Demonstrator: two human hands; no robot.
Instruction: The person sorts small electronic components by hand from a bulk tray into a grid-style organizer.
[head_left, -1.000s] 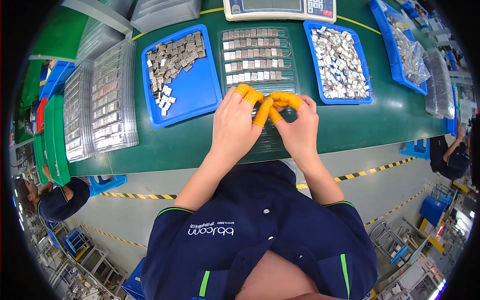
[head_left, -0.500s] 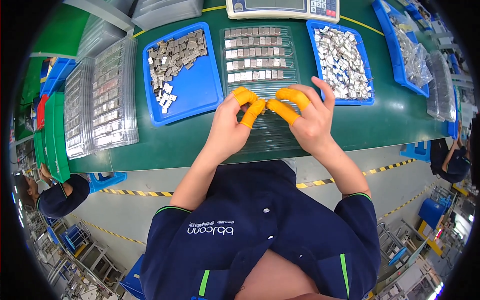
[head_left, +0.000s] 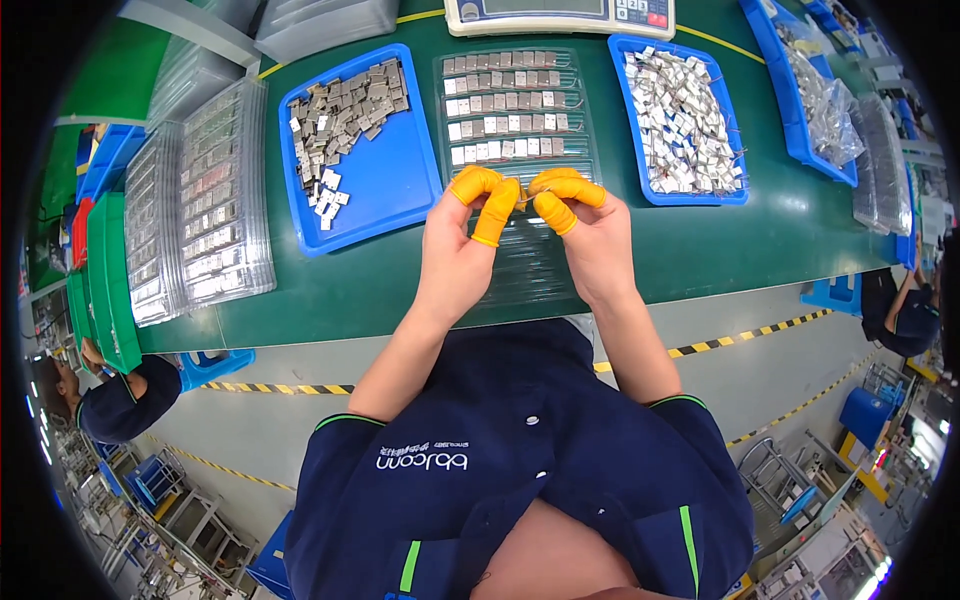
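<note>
Clear tray (head_left: 515, 110) between two bins (head_left: 385, 190)

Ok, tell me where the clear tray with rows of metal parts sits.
In the head view, the clear tray lies centre on the green table, between two blue bins, just beyond both hands.

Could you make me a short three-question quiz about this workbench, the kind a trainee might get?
1. True or false: the left hand and the right hand meet fingertip to fingertip above the clear tray.
2. What colour are the finger covers on both hands?
A. white
B. orange
C. black
3. Which blue bin holds fewer metal parts: the left blue bin or the right blue bin?

Key
1. True.
2. B, orange.
3. The left one; much of its floor is bare, while parts cover the right one's.
</note>
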